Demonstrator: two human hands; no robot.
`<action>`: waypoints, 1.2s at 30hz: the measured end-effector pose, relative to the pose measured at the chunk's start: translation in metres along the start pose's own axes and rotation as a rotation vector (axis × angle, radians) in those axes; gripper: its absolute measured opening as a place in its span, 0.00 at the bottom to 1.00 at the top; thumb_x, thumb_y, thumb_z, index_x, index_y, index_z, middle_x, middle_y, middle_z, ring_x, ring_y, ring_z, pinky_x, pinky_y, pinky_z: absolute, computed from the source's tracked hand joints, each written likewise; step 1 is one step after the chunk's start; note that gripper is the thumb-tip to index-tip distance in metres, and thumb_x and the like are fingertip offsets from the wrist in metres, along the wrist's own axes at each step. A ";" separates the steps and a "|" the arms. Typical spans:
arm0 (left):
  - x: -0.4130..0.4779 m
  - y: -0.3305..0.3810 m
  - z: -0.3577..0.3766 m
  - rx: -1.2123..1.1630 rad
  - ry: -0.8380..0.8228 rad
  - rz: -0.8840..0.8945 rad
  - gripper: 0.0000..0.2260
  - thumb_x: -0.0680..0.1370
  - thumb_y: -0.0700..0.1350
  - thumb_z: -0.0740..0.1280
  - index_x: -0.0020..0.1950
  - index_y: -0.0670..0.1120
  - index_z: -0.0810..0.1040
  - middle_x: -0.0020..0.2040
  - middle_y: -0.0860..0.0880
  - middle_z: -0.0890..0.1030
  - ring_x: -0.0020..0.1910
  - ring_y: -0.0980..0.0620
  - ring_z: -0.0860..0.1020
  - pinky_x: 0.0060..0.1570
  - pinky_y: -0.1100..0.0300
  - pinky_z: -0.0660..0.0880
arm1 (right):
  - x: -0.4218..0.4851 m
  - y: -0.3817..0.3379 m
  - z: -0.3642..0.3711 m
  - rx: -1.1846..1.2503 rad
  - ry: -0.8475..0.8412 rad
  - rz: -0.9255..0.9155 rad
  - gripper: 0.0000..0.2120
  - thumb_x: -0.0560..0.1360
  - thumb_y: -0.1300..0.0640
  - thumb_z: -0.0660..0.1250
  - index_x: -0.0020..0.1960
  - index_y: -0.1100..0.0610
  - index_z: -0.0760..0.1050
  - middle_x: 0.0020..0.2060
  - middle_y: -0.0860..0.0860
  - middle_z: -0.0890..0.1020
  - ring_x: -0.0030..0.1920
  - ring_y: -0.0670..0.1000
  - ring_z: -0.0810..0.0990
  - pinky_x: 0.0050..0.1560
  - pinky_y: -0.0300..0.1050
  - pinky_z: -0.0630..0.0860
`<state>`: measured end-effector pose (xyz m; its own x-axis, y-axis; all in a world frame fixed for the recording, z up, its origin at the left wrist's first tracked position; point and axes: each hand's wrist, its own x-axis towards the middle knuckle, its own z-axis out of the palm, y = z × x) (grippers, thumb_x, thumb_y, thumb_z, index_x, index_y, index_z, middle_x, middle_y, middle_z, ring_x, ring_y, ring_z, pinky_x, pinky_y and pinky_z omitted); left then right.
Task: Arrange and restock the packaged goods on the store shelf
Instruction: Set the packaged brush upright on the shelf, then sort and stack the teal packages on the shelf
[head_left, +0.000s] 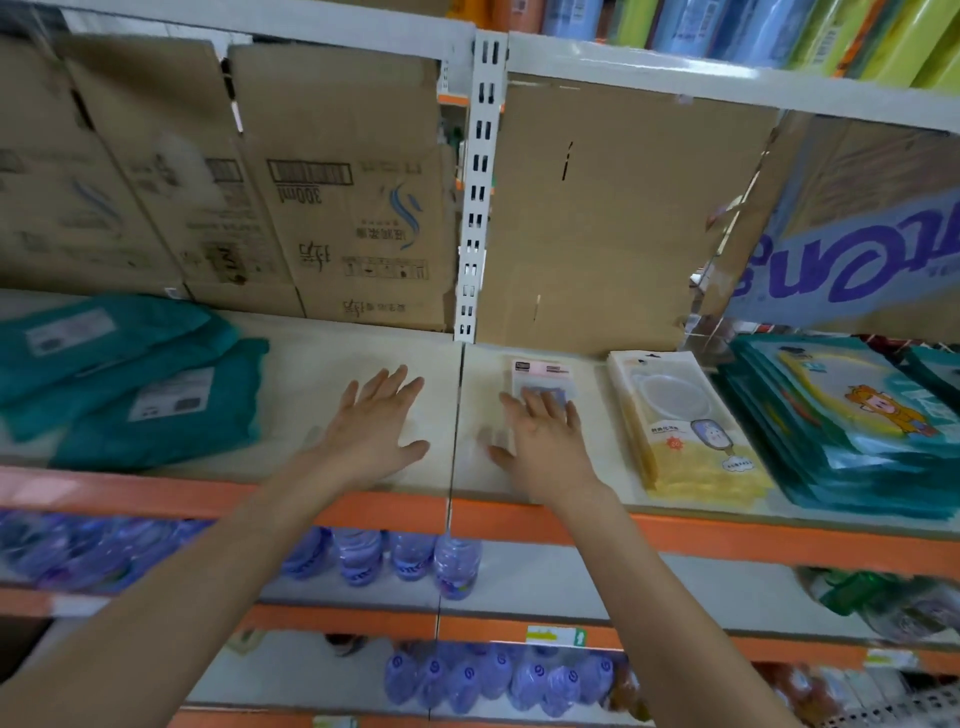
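A person's left hand (376, 431) lies flat on a pale store shelf (311, 353), fingers spread and holding nothing. The right hand (545, 441), fingers straight, rests its fingertips on a small pink packet (540, 371) just ahead of it. A stack of yellow packets (675, 431) sits right of that hand. Green bags (140, 384) lie left of the left hand.

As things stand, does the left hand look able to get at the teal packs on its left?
Probably yes: the left hand is open over bare shelf, and nothing stands between it and the teal packs.
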<state>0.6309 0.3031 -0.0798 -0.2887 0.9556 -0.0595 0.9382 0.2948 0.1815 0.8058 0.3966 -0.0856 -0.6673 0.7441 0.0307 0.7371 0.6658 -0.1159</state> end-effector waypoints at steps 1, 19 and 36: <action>-0.007 -0.001 0.000 0.003 0.008 -0.018 0.35 0.77 0.55 0.61 0.77 0.49 0.44 0.77 0.48 0.44 0.76 0.49 0.44 0.74 0.49 0.43 | -0.003 -0.004 0.000 0.004 0.005 -0.012 0.32 0.77 0.45 0.60 0.76 0.53 0.51 0.75 0.53 0.54 0.75 0.57 0.50 0.73 0.56 0.46; -0.129 -0.111 -0.023 0.052 0.145 -0.215 0.34 0.76 0.56 0.62 0.76 0.51 0.47 0.77 0.48 0.48 0.76 0.49 0.48 0.73 0.51 0.46 | -0.026 -0.143 0.015 0.100 0.004 -0.222 0.33 0.77 0.46 0.60 0.76 0.51 0.49 0.76 0.53 0.52 0.76 0.56 0.49 0.73 0.55 0.46; -0.131 -0.376 -0.075 -0.030 0.194 -0.133 0.33 0.76 0.55 0.64 0.76 0.49 0.53 0.75 0.47 0.57 0.74 0.46 0.56 0.70 0.52 0.53 | 0.055 -0.378 0.045 0.181 0.064 -0.100 0.32 0.76 0.45 0.62 0.75 0.53 0.55 0.73 0.53 0.61 0.73 0.55 0.57 0.72 0.55 0.53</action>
<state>0.3018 0.0668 -0.0665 -0.4435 0.8902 0.1043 0.8840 0.4154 0.2144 0.4858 0.1840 -0.0848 -0.7236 0.6809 0.1129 0.6326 0.7198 -0.2858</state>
